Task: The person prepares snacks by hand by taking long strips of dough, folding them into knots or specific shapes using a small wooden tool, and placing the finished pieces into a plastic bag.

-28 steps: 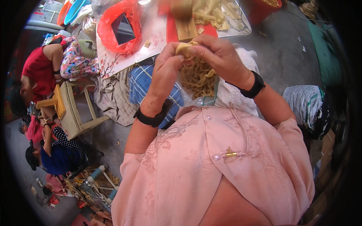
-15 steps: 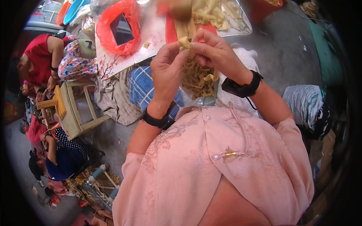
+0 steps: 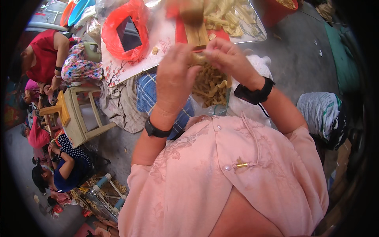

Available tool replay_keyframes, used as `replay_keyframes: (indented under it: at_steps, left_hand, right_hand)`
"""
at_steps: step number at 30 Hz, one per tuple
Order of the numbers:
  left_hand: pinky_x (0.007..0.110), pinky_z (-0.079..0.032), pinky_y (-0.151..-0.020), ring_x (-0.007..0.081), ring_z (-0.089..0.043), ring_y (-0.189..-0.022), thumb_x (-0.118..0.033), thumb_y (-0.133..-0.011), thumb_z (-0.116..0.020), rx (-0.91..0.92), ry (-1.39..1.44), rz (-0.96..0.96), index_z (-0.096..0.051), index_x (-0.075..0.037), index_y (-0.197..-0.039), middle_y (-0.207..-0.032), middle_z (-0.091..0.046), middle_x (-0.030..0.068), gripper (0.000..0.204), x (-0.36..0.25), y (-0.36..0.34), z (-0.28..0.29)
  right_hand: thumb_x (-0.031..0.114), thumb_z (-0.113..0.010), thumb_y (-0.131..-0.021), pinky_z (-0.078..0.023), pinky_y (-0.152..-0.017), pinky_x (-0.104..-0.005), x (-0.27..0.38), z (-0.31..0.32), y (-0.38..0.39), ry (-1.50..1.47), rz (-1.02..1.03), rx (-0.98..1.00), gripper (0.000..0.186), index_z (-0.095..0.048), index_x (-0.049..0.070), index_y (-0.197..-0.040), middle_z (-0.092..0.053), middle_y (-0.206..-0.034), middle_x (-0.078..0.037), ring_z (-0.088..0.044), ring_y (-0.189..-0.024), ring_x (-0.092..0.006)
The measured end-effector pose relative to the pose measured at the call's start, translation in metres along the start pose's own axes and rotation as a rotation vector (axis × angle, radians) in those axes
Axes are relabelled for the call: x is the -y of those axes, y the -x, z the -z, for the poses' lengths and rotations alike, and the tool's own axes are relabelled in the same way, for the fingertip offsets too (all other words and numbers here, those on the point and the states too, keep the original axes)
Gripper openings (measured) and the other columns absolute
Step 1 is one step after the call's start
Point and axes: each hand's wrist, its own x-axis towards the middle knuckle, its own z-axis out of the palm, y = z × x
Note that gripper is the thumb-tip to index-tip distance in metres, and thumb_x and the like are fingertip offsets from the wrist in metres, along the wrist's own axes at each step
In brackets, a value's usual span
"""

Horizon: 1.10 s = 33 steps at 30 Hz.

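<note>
Just beyond my lap my two hands come together on a pale yellow husk strip (image 3: pixel 197 59), partly hidden and blurred. My left hand (image 3: pixel 173 75) is smeared by motion, its fingers curled round the strip's left end. My right hand (image 3: pixel 231 61) pinches the other end between thumb and fingers. Below the hands, a heap of tan braided husk (image 3: pixel 211 85) fills a clear plastic bag. Past my fingertips a flat wooden piece (image 3: pixel 195 35) lies on a red surface. A blurred brown shape (image 3: pixel 191 14) hangs over it at the top edge.
The table (image 3: pixel 164 27) ahead carries a red plastic bag (image 3: pixel 108 37) with a dark tablet (image 3: pixel 129 34), and a tray (image 3: pixel 258 33) of loose husk strips (image 3: pixel 227 17). A blue checked cloth (image 3: pixel 148 89) drapes near my left forearm. People and a wooden stool (image 3: pixel 81 114) are at left.
My left hand has turned its back up and blurred, and both hands have shifted slightly down. The twisted strip that stood up between the fingertips now lies lower, mostly behind the fingers.
</note>
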Motion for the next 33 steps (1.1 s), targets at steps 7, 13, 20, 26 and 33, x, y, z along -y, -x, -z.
replay_keyframes:
  at_steps: [7, 13, 20, 26, 33]
  left_hand:
    - [0.032, -0.046, -0.066, 0.0256, -0.058, -0.073, -0.013, -0.086, -0.059, 0.442, 0.053, 0.106, -0.057, -0.005, -0.103, -0.085, -0.058, 0.0100, 0.020, 0.009, 0.012, -0.004]
    - [0.018, -0.044, -0.056, 0.0066, -0.055, -0.062, -0.017, -0.090, -0.059, 0.568, 0.962, 0.932, -0.060, -0.006, -0.097, -0.083, -0.061, 0.0009, 0.013, 0.014, 0.003, 0.003]
    - [0.020, -0.050, -0.065, 0.0100, -0.061, -0.073, -0.005, -0.087, -0.059, 0.441, 0.896, 0.626, -0.060, -0.001, -0.097, -0.087, -0.063, 0.0052, 0.010, 0.023, 0.001, 0.009]
    - [0.023, -0.049, -0.063, 0.0101, -0.060, -0.072, -0.007, -0.089, -0.056, 0.371, 0.656, 0.480, -0.057, 0.000, -0.096, -0.085, -0.063, 0.0062, 0.010, 0.014, -0.005, 0.006]
    - [0.027, -0.044, -0.059, 0.0107, -0.052, -0.063, -0.012, -0.091, -0.054, 0.259, 0.348, 0.393, -0.053, -0.001, -0.099, -0.072, -0.055, 0.0071, 0.013, 0.037, -0.023, -0.021]
  right_hand:
    - [0.020, -0.059, -0.090, -0.035, -0.050, -0.0179, -0.014, -0.007, 0.007, 0.072, -0.122, 0.189, 0.017, -0.053, 0.005, -0.084, -0.051, -0.068, 0.005, -0.046, -0.058, -0.0022]
    - [0.021, -0.061, -0.089, -0.039, -0.057, -0.0191, -0.004, 0.007, 0.005, 0.226, -0.005, 0.238, 0.019, -0.058, 0.002, -0.084, -0.053, -0.070, 0.004, -0.046, -0.066, -0.0022]
    - [0.022, -0.058, -0.089, -0.040, -0.059, -0.0250, 0.025, 0.002, 0.012, 0.410, -0.012, 0.294, 0.025, -0.059, -0.002, -0.082, -0.055, -0.067, 0.000, -0.047, -0.066, -0.0057]
    - [0.019, -0.058, -0.090, -0.038, -0.056, -0.0219, 0.025, 0.004, 0.007, 0.483, 0.187, 0.192, 0.022, -0.060, -0.001, -0.082, -0.053, -0.067, 0.003, -0.045, -0.064, -0.0045]
    - [0.026, -0.061, -0.088, -0.036, -0.052, -0.0279, 0.000, 0.026, -0.033, 0.573, 0.218, -0.018, 0.032, -0.056, -0.002, -0.071, -0.046, -0.057, -0.004, -0.042, -0.055, -0.0100]
